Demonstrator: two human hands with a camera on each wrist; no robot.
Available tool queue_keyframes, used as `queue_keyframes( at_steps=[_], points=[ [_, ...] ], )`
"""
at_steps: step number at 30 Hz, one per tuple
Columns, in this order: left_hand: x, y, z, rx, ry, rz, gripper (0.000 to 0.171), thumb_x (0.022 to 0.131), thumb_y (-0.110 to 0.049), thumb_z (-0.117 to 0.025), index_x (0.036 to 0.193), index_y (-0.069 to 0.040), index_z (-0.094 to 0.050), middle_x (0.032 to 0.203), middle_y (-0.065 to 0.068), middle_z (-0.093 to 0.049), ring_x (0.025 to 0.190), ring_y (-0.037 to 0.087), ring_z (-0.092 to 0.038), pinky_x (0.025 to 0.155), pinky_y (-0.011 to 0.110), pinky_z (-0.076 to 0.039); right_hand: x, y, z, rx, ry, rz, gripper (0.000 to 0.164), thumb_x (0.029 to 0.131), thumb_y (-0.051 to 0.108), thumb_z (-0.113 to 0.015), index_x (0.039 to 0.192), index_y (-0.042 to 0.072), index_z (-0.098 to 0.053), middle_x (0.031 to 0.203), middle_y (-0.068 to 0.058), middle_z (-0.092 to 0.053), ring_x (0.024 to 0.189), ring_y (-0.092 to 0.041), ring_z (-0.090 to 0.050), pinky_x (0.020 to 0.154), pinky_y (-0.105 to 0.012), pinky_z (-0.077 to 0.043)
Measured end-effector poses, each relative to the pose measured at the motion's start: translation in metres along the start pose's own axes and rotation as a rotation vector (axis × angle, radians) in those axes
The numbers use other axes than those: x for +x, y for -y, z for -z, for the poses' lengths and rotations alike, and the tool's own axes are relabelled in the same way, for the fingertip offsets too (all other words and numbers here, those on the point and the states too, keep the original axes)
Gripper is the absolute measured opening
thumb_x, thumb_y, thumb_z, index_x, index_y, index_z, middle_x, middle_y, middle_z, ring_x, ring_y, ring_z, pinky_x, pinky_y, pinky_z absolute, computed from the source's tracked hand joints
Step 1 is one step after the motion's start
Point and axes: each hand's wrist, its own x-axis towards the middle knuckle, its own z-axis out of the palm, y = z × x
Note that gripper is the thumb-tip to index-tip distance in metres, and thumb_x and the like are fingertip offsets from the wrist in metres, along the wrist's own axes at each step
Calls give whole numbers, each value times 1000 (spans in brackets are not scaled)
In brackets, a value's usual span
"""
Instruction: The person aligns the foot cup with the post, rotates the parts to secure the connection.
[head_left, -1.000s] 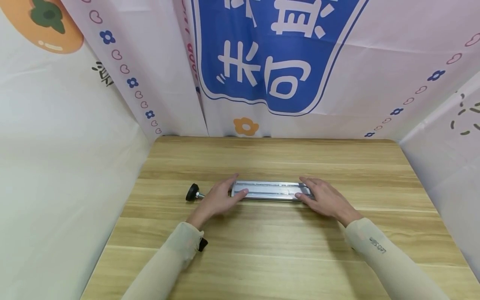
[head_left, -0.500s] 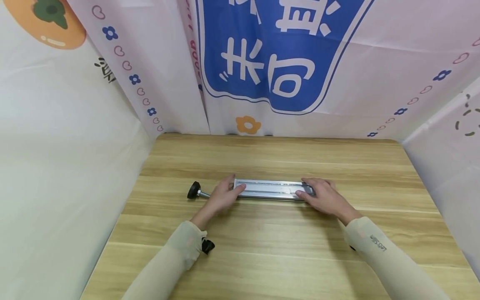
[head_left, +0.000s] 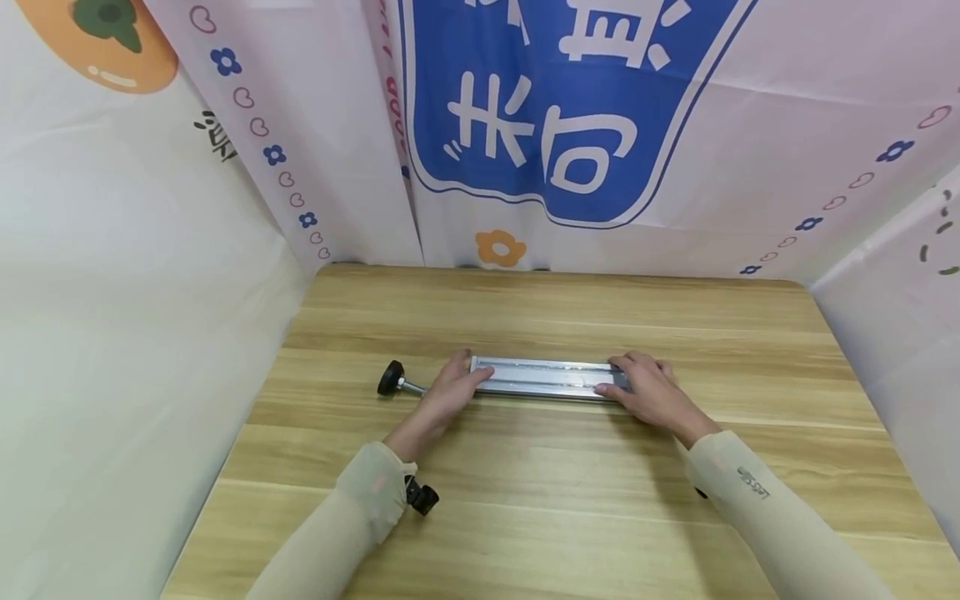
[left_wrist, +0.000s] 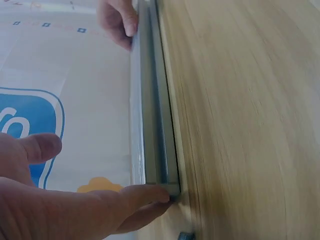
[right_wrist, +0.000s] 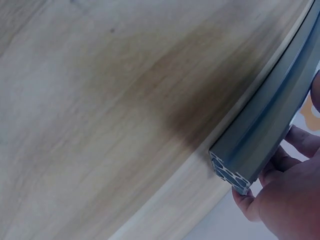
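A silver aluminium extrusion profile with grooves along its length lies crosswise on the wooden table. My left hand holds its left end, thumb on the top face and fingers toward the far side. In the left wrist view, that hand touches the end of the bar. At the other end, my right hand grips the bar between thumb and fingers. The right wrist view shows the profile's hollow, webbed end face beside the right hand. A black levelling foot with a threaded rod lies left of my left hand.
White printed cloth hangs behind the table and along both sides. A small black device sits at my left wrist. The table's back edge runs beyond the profile.
My left thumb has slid slightly toward the bar's left end and its far side. The head view has shifted a little. My right hand keeps nearly the same hold.
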Motion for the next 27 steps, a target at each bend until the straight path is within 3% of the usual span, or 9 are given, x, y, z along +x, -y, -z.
queue_keyframes(
  at_steps=[5, 11, 18, 19, 21, 23, 24, 26, 27],
  points=[
    [-2, 1, -2, -86, -7, 34, 83, 101, -30, -63, 167, -4, -19, 174, 23, -22, 159, 45, -26, 130, 59, -23, -1, -2, -1, 1, -12, -4, 63, 101, 45, -69, 142, -1, -58, 145, -26, -58, 140, -47, -48, 114, -71, -24],
    [-6, 1, -2, -163, -17, 28, 85, 100, -25, -63, 167, -3, -15, 170, 27, -26, 159, 45, -27, 131, 57, -19, -4, -3, -2, 32, -7, -19, 63, 100, 44, -70, 140, -3, -57, 145, -25, -58, 141, -47, -46, 114, -70, -23],
    [-5, 3, -3, -207, -38, -3, 81, 102, -20, -60, 166, 2, -16, 172, 29, -21, 159, 44, -24, 132, 56, -18, -5, -3, -3, 66, -29, -21, 65, 97, 45, -74, 137, -3, -57, 142, -26, -61, 137, -46, -52, 113, -66, -24],
    [-5, 3, -3, -213, -41, 0, 81, 102, -20, -60, 166, 2, -16, 171, 29, -23, 157, 41, -31, 131, 53, -22, -4, -3, -3, 69, -34, -22, 65, 96, 46, -75, 136, -3, -58, 141, -26, -62, 135, -45, -53, 114, -65, -25],
    [-5, 4, -3, -238, -38, 3, 80, 102, -19, -59, 166, 1, -16, 169, 30, -29, 134, 32, -57, 119, 43, -43, -4, -3, -3, 76, -41, -21, 65, 95, 47, -76, 135, -2, -59, 139, -25, -65, 133, -44, -56, 115, -63, -26],
    [-5, 4, -3, -260, -33, 6, 79, 103, -18, -59, 166, 1, -15, 167, 31, -33, 103, 17, -62, 97, 33, -50, -4, -4, -2, 81, -44, -11, 65, 94, 48, -77, 133, -1, -60, 136, -24, -66, 131, -43, -58, 115, -62, -28],
    [-5, 4, -2, -268, -33, 8, 79, 103, -18, -59, 166, 1, -16, 166, 31, -35, 87, 14, -55, 89, 32, -48, -3, -4, -2, 81, -45, -9, 64, 93, 48, -77, 132, 0, -61, 135, -23, -67, 130, -42, -59, 115, -61, -29],
    [-5, 5, -2, -273, -28, 0, 78, 103, -17, -58, 166, 2, -15, 168, 30, -31, 92, 18, -60, 94, 35, -50, -4, -4, -1, 89, -44, -5, 63, 92, 48, -79, 131, 1, -62, 133, -22, -68, 128, -42, -60, 114, -61, -33],
    [-5, 5, -2, -275, -26, -5, 79, 103, -17, -58, 166, 3, -14, 169, 30, -28, 111, 25, -63, 107, 40, -48, -4, -4, 0, 93, -43, -1, 63, 91, 48, -80, 130, 2, -63, 133, -21, -69, 128, -42, -60, 113, -62, -35]
  ],
)
